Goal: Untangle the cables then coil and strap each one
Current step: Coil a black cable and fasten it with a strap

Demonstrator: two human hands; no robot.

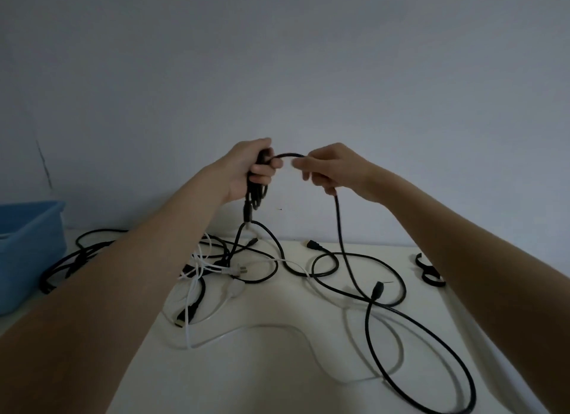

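- Both hands are raised above the table (277, 383), in front of a plain wall (277, 59).
- The left hand (249, 170) is curled round a coil (257, 187) of black cable; a plug (247, 211) hangs just below the fist.
- The right hand (331, 168) pinches the same black cable (340, 228), which arches from the coil across to its fingers and then drops down to the table.
- That cable runs on in wide loops over the right half of the table, reaching the near edge of the view.
- A tangle (216, 259) of black and white cables lies under the left hand, with a white plug (237, 270) in it and a black connector (182, 316) at its near side.
- A white cable (277, 327) snakes across the middle of the table, passing under the black loops.
- Another black connector (377, 290) stands up among the loops on the right; 1 more (313, 244) lies near the wall.
- A blue bin (30, 247) sits at the left edge, with black cable (71, 262) lying just beside it.
- 2 black straps (428, 270) lie near the right forearm, apart from the cables.
- No writing or brand can be read anywhere.
- Bare table shows at the near centre, between the forearms, and at the far right by the wall.
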